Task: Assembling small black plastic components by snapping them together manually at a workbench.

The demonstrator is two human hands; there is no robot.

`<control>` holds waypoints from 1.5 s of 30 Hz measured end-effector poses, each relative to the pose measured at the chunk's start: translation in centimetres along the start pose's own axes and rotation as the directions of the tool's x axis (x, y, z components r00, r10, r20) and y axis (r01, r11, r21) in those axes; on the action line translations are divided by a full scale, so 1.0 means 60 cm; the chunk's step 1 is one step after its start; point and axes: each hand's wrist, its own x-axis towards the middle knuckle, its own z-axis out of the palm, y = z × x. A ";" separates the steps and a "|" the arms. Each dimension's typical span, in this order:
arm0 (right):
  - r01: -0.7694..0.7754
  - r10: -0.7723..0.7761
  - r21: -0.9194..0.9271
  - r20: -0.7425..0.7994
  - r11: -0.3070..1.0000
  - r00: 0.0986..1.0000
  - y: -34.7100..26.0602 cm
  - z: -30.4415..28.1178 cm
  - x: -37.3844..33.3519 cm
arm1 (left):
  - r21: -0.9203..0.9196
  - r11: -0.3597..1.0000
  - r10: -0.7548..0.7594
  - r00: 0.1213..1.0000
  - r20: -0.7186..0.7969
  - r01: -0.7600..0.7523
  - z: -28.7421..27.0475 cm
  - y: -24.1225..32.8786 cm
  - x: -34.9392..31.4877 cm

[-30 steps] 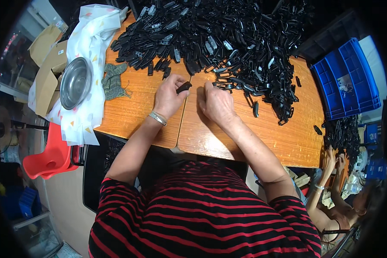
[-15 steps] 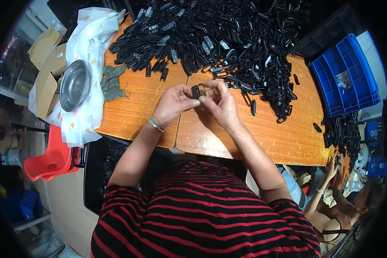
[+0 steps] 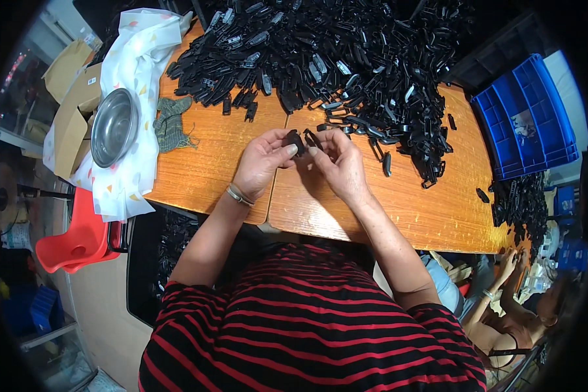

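Observation:
Over the near middle of the wooden table (image 3: 228,147), both my hands work close together. My left hand (image 3: 262,163) pinches a flat black plastic part (image 3: 295,142) between thumb and fingers. In my right hand (image 3: 341,166), thumb and fingertips hold a slim black plastic piece (image 3: 311,139), which looks like a narrow frame. The two pieces sit side by side, with a small gap between them. Fingers cover parts of both. Beyond my hands spreads a large pile of black plastic parts (image 3: 320,65), some with grey glossy faces.
On the left, a metal bowl (image 3: 115,128) sits on patterned white sheeting (image 3: 140,59), beside a grey knitted glove (image 3: 174,124). A blue crate (image 3: 529,117) stands at the right edge. A red chair (image 3: 78,235) is lower left. A co-worker (image 3: 503,320) handles something at the lower right.
The two black pieces, together between my fingertips before, are now slightly apart. My left hand has tilted its part. The co-worker's hands have shifted slightly.

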 end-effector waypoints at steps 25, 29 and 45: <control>0.265 -0.382 -0.479 -0.163 0.837 0.910 -0.028 0.045 -0.045 | -0.001 0.981 0.194 0.975 -0.108 -0.196 0.053 -0.009 -0.050; 0.144 -0.139 -0.321 0.038 0.936 0.990 -0.040 0.063 -0.063 | 0.046 0.980 0.193 0.981 0.034 -0.195 0.050 0.004 -0.056; 0.105 -0.183 -0.698 -0.038 0.708 0.982 -0.013 -0.046 0.012 | 0.929 0.349 0.084 0.983 -0.165 0.126 -0.137 0.168 -0.248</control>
